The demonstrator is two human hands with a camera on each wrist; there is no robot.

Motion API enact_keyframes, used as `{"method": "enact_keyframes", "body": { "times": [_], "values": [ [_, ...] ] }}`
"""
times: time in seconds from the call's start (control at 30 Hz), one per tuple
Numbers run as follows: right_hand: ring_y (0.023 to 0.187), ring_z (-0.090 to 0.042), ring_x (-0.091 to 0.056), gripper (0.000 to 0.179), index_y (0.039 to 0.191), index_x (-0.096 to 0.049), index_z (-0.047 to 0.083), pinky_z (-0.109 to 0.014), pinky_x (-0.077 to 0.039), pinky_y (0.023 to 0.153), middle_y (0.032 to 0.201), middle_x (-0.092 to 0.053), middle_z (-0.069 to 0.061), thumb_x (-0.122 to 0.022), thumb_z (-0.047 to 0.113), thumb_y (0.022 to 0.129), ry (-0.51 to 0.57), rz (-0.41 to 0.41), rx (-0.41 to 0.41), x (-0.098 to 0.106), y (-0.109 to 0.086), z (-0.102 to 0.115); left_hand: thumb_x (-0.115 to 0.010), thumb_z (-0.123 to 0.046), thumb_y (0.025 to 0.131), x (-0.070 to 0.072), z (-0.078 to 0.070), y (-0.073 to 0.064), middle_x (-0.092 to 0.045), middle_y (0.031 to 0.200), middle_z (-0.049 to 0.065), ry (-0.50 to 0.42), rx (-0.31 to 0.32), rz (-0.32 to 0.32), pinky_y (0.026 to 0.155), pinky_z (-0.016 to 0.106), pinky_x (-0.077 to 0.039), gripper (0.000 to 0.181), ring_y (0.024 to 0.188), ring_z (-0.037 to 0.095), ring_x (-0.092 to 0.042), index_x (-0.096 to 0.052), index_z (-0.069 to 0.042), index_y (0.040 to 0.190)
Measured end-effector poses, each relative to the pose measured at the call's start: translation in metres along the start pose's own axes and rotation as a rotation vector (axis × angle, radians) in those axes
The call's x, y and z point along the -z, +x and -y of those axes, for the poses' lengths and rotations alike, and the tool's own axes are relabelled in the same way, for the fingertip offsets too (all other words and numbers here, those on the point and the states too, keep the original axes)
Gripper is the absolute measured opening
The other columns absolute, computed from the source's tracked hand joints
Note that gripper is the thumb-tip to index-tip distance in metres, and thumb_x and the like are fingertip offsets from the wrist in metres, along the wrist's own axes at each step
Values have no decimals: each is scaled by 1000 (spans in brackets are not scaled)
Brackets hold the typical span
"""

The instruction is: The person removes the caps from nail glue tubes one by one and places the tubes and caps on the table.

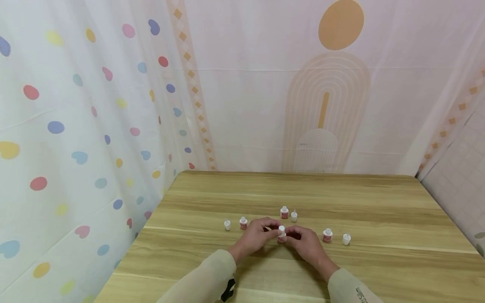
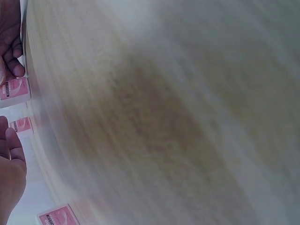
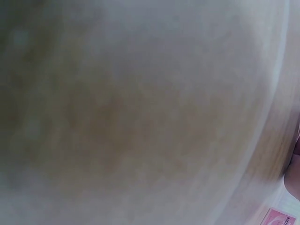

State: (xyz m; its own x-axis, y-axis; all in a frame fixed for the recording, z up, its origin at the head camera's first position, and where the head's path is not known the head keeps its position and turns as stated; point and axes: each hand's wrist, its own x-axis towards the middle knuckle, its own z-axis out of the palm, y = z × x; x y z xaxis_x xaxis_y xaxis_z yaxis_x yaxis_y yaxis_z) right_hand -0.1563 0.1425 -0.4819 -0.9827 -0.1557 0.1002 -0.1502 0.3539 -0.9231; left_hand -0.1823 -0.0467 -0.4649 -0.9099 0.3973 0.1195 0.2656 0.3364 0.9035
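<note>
Close to the table's front, a small white bottle point(image 1: 281, 239) with a pink-red label stands between the two hands. My right hand point(image 1: 307, 245) holds the bottle's body from the right, thumb on the near side. At the top, my left hand point(image 1: 259, 235) pinches the white cap point(image 1: 281, 228) with thumb and index finger. The left wrist view has the gripped bottle point(image 2: 16, 90) under the right hand's fingers point(image 2: 13, 56), and the left hand point(image 2: 11, 173) lower at the edge. Only part of the right hand point(image 3: 294, 176) enters the right wrist view.
Three similar bottles stand uncapped: one at left point(image 1: 243, 223), one behind point(image 1: 284, 213), one at right point(image 1: 327, 236). Beside each lies a loose white cap, at left point(image 1: 227, 226), back point(image 1: 294, 217) and right point(image 1: 346, 240). Patterned curtains point(image 1: 242, 105) hang behind the wooden table point(image 1: 212, 193).
</note>
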Motion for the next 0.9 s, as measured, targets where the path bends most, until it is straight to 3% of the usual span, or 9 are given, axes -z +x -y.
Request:
{"method": "enact_keyframes", "body": {
  "times": [0.47, 0.67, 0.9],
  "values": [
    [91, -13, -63, 12, 96, -75, 12, -30, -49, 81, 94, -71, 3, -77, 20, 88, -24, 7, 10, -1, 2, 1, -72, -16, 93, 0, -1, 0, -70, 103, -4, -2, 28, -6, 79, 30, -51, 13, 92, 13, -62, -76, -13, 104],
    [91, -13, -63, 11, 97, -75, 11, -29, -49, 81, 94, -72, 2, -76, 18, 89, -27, 14, 18, 0, 2, 1, -74, -18, 91, -1, -2, 0, -69, 98, -8, -1, 55, -25, 75, 29, -51, 10, 85, 13, -62, -76, -16, 100],
    [90, -13, -63, 12, 97, -74, 12, -29, -49, 81, 92, -72, 4, -76, 20, 88, -44, 21, 17, 1, 1, 2, -77, -19, 88, -3, -4, -1, -71, 95, -4, -44, 88, -41, 71, 29, -50, 13, 81, 14, -62, -75, -13, 99]
  ]
}}
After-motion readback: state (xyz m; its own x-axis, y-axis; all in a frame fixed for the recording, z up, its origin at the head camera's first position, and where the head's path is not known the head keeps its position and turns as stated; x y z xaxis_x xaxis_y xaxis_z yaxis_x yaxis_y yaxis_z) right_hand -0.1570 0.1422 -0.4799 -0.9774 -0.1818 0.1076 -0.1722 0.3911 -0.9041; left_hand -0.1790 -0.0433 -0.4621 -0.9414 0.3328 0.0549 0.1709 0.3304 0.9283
